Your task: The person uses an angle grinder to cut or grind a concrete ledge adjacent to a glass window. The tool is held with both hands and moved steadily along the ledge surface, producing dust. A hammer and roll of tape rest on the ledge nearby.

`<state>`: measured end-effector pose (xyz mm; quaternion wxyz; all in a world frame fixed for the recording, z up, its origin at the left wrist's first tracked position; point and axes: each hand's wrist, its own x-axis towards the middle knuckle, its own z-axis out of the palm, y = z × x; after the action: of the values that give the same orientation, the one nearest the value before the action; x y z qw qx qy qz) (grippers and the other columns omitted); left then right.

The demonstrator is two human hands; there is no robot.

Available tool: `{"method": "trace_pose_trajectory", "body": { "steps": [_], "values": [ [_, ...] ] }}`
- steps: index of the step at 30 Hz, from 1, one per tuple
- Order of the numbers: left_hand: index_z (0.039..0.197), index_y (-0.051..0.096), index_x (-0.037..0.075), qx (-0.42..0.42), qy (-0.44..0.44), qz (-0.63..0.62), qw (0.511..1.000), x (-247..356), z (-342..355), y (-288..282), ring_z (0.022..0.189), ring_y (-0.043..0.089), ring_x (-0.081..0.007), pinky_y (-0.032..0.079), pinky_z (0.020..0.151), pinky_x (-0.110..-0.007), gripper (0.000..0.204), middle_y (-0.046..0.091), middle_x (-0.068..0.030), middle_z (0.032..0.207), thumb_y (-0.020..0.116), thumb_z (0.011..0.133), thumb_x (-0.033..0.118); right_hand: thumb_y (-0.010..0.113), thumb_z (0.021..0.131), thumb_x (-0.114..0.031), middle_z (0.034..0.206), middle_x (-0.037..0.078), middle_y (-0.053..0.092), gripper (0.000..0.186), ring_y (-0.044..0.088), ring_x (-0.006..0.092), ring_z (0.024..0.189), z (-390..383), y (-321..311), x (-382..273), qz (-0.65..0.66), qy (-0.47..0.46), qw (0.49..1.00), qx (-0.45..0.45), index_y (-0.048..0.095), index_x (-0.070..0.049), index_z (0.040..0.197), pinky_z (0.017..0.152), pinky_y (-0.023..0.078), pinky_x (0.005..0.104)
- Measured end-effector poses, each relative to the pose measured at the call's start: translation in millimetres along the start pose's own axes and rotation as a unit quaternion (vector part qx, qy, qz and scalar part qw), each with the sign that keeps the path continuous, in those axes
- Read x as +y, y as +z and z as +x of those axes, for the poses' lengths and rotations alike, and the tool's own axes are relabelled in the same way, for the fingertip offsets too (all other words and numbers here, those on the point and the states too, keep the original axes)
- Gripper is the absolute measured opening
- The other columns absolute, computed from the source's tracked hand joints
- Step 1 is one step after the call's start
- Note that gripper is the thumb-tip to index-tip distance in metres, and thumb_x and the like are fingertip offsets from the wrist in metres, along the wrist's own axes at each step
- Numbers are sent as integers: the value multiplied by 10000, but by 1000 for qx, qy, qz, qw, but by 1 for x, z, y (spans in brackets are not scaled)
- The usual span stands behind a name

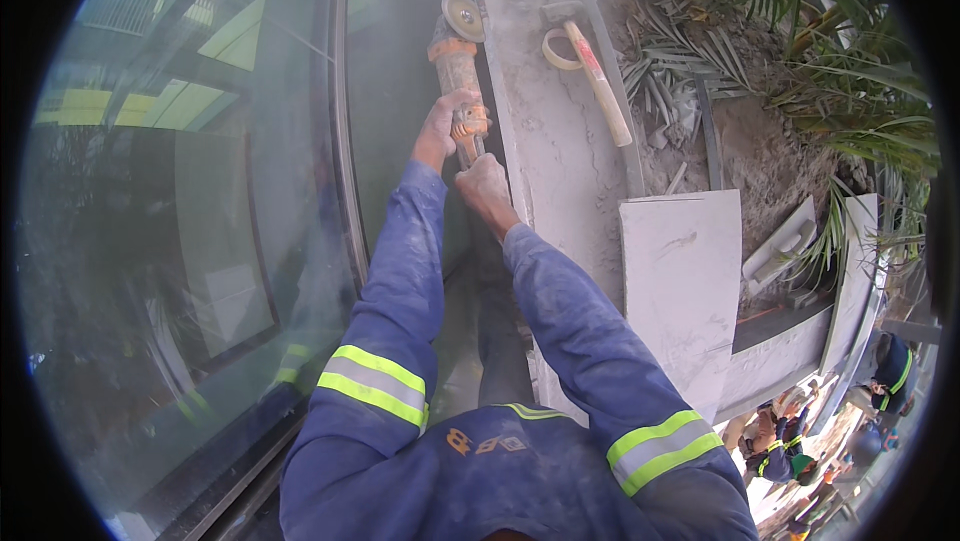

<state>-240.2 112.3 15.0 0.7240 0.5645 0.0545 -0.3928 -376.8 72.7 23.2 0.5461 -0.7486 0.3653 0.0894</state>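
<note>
Gripping an orange grinder [457, 71] with right fingers [470, 180] around its rear end and left fingers [462, 99] around its body. Holding its disc [464, 19] ahead of them, with glass [230, 121] to their left and a ledge [548, 136] to their right, bearing a tape roll [562, 65] and hammer [600, 86].

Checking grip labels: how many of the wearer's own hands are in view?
2: left hand gripping the grinder partway along, right hand gripping its rear end. Both show, though parts of each grip are hidden.
</note>
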Motion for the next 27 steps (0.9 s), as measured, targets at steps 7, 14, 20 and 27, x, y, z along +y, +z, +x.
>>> {"method": "trace_pose_trajectory", "body": {
  "steps": [7,14,20,27],
  "values": [
    [1071,604,25,5,-13,-4,1000,4,7,3,667,696,-272,601,625,-416,464,671,-139,840,804,729,267,623,823,-82,937,385,685,273,698,500,955,9,3,1,19,-24,999,23,686,156,939,847,564,517],
    [1075,601,30,8,-16,7,1000,4,8,0,664,696,-264,603,626,-412,465,667,-133,852,803,730,268,629,830,-94,967,382,688,292,699,494,964,8,3,1,15,-29,999,6,674,153,979,855,566,519],
    [1121,577,7,-1,-19,-6,1000,0,3,-2,704,708,-287,614,649,-433,541,669,-150,869,812,720,284,645,839,-104,991,375,691,290,697,489,982,4,7,7,-4,-19,1000,10,662,136,1002,868,569,518],
    [1116,575,-6,0,-26,-7,1000,-2,0,-4,709,709,-292,615,648,-438,535,674,-152,873,810,726,276,645,843,-100,1005,371,692,294,697,489,984,-1,4,6,-1,-10,1000,-1,661,136,1017,861,570,516]
  ]
}}
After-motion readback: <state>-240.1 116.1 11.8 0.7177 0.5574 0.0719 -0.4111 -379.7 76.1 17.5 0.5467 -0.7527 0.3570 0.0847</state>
